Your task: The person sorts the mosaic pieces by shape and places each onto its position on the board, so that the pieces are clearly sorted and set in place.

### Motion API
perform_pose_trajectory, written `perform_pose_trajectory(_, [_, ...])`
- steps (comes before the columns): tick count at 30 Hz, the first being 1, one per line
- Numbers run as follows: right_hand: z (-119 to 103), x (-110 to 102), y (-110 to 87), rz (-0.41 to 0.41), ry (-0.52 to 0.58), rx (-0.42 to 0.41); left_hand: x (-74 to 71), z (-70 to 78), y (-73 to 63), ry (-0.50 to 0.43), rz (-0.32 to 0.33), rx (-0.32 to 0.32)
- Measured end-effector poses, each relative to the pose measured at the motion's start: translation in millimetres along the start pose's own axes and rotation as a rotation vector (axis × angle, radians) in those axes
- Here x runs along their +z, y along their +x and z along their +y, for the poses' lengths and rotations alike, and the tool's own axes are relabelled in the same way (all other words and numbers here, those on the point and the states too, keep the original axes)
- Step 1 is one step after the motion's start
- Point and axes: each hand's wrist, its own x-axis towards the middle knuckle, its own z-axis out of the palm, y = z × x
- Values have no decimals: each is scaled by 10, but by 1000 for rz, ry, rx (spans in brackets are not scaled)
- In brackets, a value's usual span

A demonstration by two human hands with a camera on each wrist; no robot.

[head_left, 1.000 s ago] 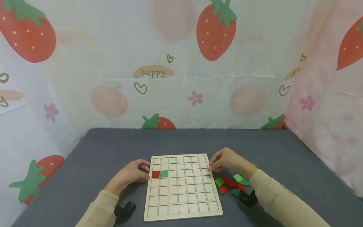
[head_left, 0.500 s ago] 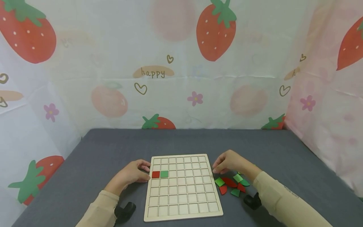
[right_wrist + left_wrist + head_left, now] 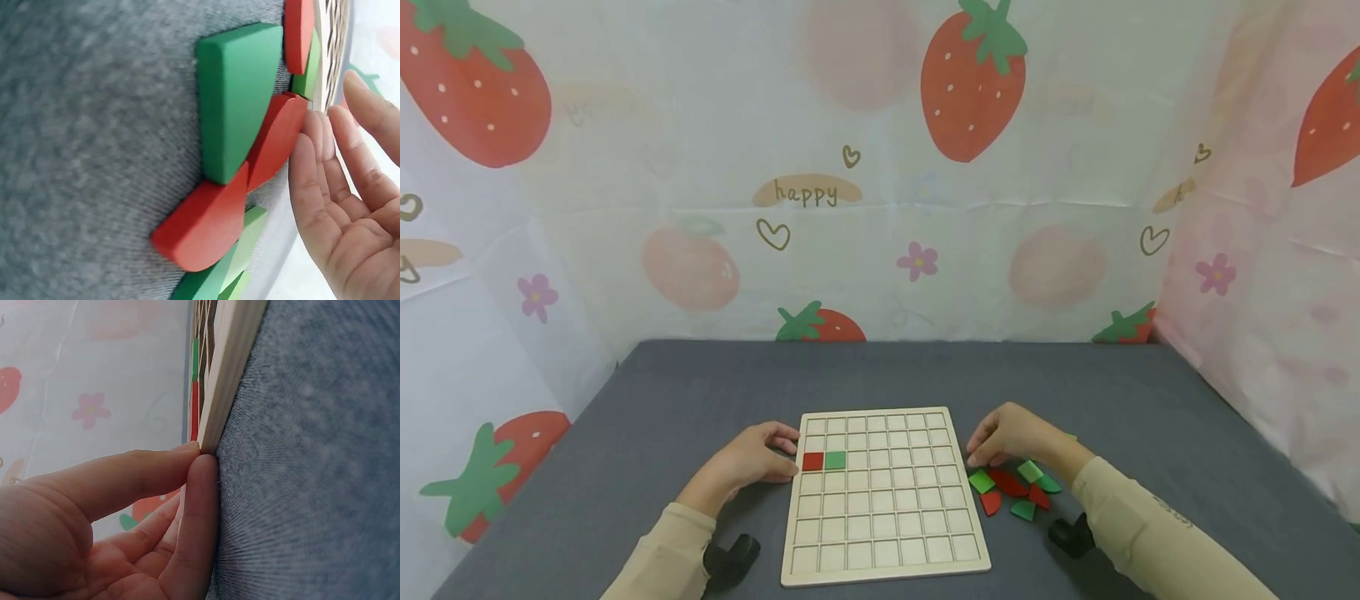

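Observation:
My left hand [image 3: 749, 457] pinches the left edge of a pale wooden grid board [image 3: 880, 577] between thumb and index finger, as the left wrist view shows. A red square tile [image 3: 812, 462] and a green square tile [image 3: 835, 460] sit side by side in the third row from the far edge, at the left. Just off the board's right edge, my right hand [image 3: 1011, 433] hovers beside a loose pile of pieces, thumb apart from the fingers and holding nothing. Nearest to it in the right wrist view are a red curved piece [image 3: 275, 140] and a green quarter-round piece [image 3: 240, 100].
Several more pieces lie in the pile, among them a light green square [image 3: 981, 481] and a red quarter-round piece [image 3: 990, 502]. A dark grey cloth [image 3: 880, 375] covers the table. Behind it hangs a strawberry-print curtain [image 3: 970, 250].
My right hand has drawn back from the board's right edge, moving right and toward me to the pile. The left hand, board and two tiles stay put.

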Motion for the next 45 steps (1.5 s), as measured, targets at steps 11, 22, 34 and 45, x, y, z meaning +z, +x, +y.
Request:
perform_pose_trajectory(11, [42, -27, 5, -24, -29, -16, -2, 24, -1, 0, 4, -4])
perform_pose_trajectory(22, [48, -64, -24, -118, -63, -18, -14, 9, -4, 8, 3, -8])
perform_pose_trajectory(34, [74, -43, -26, -121, -160, -75, 10, -2, 15, 3, 6, -10])
perform_pose_trajectory(45, [55, -16, -16, -107, -170, -62, 7, 9, 15, 6, 8, -22])
